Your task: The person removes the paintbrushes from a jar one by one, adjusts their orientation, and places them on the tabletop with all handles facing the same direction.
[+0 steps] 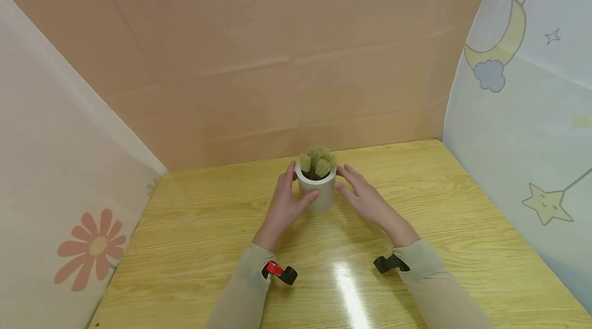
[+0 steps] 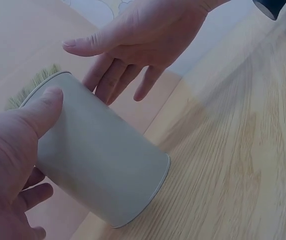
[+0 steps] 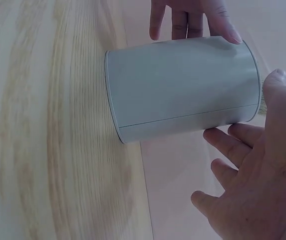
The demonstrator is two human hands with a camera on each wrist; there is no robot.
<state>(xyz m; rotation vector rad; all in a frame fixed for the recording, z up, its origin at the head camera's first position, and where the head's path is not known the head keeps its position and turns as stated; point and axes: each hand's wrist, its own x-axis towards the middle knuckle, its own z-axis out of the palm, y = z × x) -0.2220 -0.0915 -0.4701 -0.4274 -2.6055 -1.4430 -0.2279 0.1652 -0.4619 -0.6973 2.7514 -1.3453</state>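
Pot: upright at the back of the wooden table, between both hands. Base looks to be on the wood; the views don't settle whether all of it bears. Pale, plain cylinder, bristly tufts poking out above the rim.

Left hand grips it: thumb pressed on the near wall just under the rim, fingers wrapped round the far side. Likely held there because the wall is smooth and the thumb stays clear of the tufts. Right hand is spread at the opposite side, thumb off the wall, fingertips at or against it; can't tell if they carry load. Reads as a steadying guard against tipping, left doing the real holding. Hands low and opposed makes sense for a round body with no handle.

Both wrists carry black mounts, the left one with a red piece, the right one without, as far as shows.

Markings: no brand, label or readable writing anywhere. Pot wall shows only a thin lengthwise seam in the right wrist view. Side panels have pictures only: flower, moon, star.
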